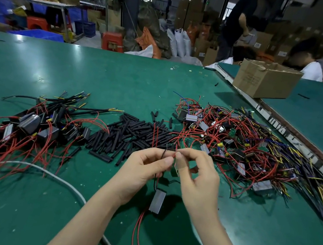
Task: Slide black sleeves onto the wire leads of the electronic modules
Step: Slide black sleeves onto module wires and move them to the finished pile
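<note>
1. Head view: a green counter (80,72) in a crowded storeroom carries a cardboard box (265,79) at far right.
2. A heap of black sleeves (125,131) lies mid-counter, between sleeved modules (30,123) at left and a tangle of bare-wired modules (237,142) at right.
3. The left hand (145,170) and right hand (197,173), fingers curled, pinch thin wire leads (163,154); one module (157,201) hangs below them.
4. Box lettering is unreadable.
</note>
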